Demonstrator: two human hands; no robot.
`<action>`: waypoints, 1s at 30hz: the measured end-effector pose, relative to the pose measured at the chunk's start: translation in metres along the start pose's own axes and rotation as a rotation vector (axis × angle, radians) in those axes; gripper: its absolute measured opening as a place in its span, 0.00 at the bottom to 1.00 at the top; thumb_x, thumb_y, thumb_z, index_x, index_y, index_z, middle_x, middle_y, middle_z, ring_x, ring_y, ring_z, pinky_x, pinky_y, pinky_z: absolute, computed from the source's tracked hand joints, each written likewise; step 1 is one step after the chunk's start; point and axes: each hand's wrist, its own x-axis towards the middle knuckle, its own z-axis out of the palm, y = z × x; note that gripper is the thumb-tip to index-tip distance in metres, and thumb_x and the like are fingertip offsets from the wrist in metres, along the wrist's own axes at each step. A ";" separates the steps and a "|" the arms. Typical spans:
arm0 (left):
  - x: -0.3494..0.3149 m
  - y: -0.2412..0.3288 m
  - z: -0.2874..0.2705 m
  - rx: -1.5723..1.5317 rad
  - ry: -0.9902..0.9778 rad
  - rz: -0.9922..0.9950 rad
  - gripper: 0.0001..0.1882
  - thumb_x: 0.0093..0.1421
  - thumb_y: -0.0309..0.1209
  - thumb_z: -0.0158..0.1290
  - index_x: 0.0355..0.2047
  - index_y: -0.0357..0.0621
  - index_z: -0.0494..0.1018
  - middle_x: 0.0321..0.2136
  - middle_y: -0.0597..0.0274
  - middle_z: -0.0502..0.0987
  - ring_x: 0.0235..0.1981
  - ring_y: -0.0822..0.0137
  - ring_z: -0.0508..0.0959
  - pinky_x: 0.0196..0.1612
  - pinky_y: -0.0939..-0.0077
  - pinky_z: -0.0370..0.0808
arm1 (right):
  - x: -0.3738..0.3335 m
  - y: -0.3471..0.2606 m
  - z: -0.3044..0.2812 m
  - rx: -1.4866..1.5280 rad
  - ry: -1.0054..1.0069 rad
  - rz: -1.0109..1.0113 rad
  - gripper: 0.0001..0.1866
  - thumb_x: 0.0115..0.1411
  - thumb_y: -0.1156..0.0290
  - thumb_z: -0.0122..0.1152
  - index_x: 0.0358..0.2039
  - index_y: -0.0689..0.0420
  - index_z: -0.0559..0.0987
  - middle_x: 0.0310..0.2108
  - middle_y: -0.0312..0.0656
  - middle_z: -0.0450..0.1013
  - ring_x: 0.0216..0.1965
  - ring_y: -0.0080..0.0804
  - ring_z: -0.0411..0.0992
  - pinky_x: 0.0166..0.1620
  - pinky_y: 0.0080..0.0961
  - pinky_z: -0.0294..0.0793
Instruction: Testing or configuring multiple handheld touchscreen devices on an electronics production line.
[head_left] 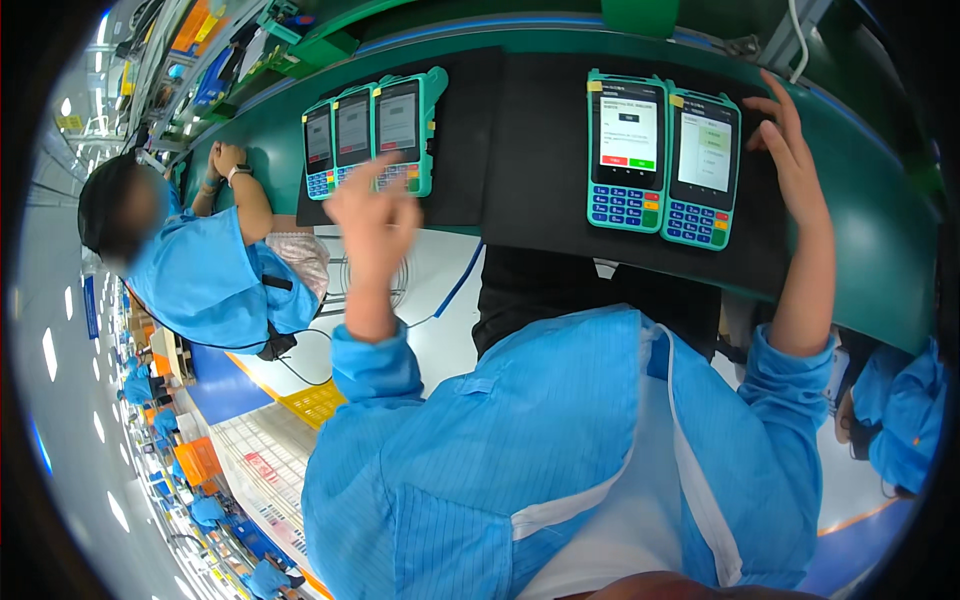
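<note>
My left hand point(375, 215), blurred by motion, hovers at the lower edge of three card payment terminals standing side by side on the left. Its fingers look apart and partly bent, with nothing seen in them. Those are the left terminal point(317, 150), the middle terminal point(353, 130) and the right terminal point(398, 120), all turquoise-framed with dimmed screens. Beside two more terminals, my right hand point(790, 150) is open, fingers stretched, nearest the outer terminal point(700, 165), which shows a list. Its neighbour point(625, 150) has a lit screen with a red and a green button.
A black mat point(540, 160) covers part of the green workbench point(870, 230). At the left sits a co-worker in blue point(220, 265), forearms on the bench. Another blue sleeve point(905, 420) shows at the right. A white cable point(797, 40) hangs at the back.
</note>
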 end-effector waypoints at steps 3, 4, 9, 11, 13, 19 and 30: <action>-0.008 -0.108 0.017 0.074 0.255 -0.216 0.10 0.55 0.29 0.51 0.35 0.42 0.80 0.39 0.52 0.79 0.42 0.51 0.77 0.47 0.59 0.72 | 0.004 -0.001 0.005 0.060 -0.027 -0.044 0.32 0.64 0.55 0.49 0.67 0.46 0.56 0.52 0.42 0.67 0.37 0.26 0.67 0.50 0.25 0.65; -0.017 -0.147 0.020 0.252 0.145 -0.342 0.11 0.56 0.29 0.50 0.37 0.41 0.79 0.41 0.51 0.79 0.41 0.49 0.78 0.47 0.58 0.73 | 0.004 -0.002 0.006 0.054 -0.017 -0.036 0.32 0.64 0.55 0.49 0.67 0.46 0.56 0.52 0.42 0.67 0.37 0.26 0.67 0.50 0.25 0.65; -0.042 -0.283 0.031 0.220 -0.285 -0.809 0.24 0.63 0.43 0.41 0.39 0.33 0.77 0.39 0.37 0.77 0.44 0.42 0.76 0.46 0.55 0.72 | 0.001 -0.011 0.009 0.094 -0.007 -0.054 0.35 0.61 0.56 0.55 0.67 0.44 0.56 0.57 0.44 0.64 0.49 0.33 0.66 0.56 0.30 0.63; -0.030 -0.282 0.040 0.165 -0.292 -0.830 0.25 0.63 0.44 0.41 0.40 0.32 0.76 0.38 0.36 0.77 0.44 0.41 0.76 0.46 0.55 0.71 | -0.002 -0.015 0.014 -0.099 0.037 -0.136 0.39 0.56 0.56 0.60 0.67 0.44 0.56 0.61 0.46 0.60 0.59 0.40 0.60 0.62 0.35 0.59; -0.022 -0.287 0.043 0.176 -0.381 -0.815 0.24 0.62 0.44 0.44 0.40 0.32 0.77 0.37 0.36 0.78 0.41 0.42 0.78 0.44 0.56 0.72 | -0.006 -0.028 0.023 -0.326 0.041 -0.293 0.40 0.51 0.57 0.64 0.65 0.40 0.61 0.64 0.45 0.57 0.67 0.48 0.50 0.67 0.43 0.50; -0.015 -0.318 0.041 0.079 -0.330 -0.908 0.21 0.59 0.41 0.52 0.40 0.34 0.78 0.31 0.43 0.80 0.33 0.54 0.81 0.38 0.65 0.74 | -0.020 -0.077 0.051 -0.681 -0.193 -0.554 0.20 0.45 0.60 0.66 0.42 0.36 0.82 0.64 0.34 0.59 0.69 0.48 0.46 0.68 0.60 0.33; -0.022 -0.343 0.055 -0.190 -0.337 -0.958 0.17 0.59 0.38 0.54 0.42 0.38 0.77 0.29 0.51 0.80 0.30 0.62 0.80 0.33 0.70 0.74 | -0.026 -0.075 0.054 -0.723 -0.217 -0.521 0.20 0.45 0.58 0.66 0.42 0.35 0.83 0.65 0.35 0.59 0.69 0.49 0.45 0.68 0.62 0.32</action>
